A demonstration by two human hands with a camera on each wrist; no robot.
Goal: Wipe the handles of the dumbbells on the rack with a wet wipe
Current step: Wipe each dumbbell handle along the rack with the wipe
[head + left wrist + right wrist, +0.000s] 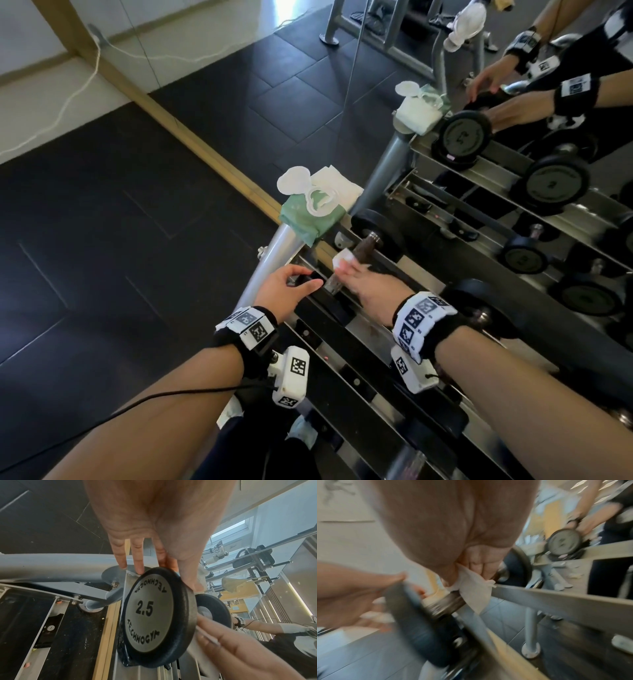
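Note:
A small black dumbbell lies on the top rail of the rack (387, 346). In the left wrist view its near end plate (150, 609) is marked 2.5. My left hand (301, 278) (164, 577) grips that plate's upper rim between thumb and fingers. My right hand (349, 269) (471, 574) is curled over the metal handle (364, 245) (448, 603) with a white wet wipe (342, 261) (476, 592) wrapped under the fingers. The far plate (383, 228) stands beyond the right hand. The right wrist view is motion-blurred.
A green wipe pack (310, 214) with its lid open sits on the rack's post, left of the dumbbell. More dumbbells (479, 308) fill the rails to the right. A mirror (513, 154) behind the rack repeats everything. Black rubber floor (102, 240) and a white cable lie to the left.

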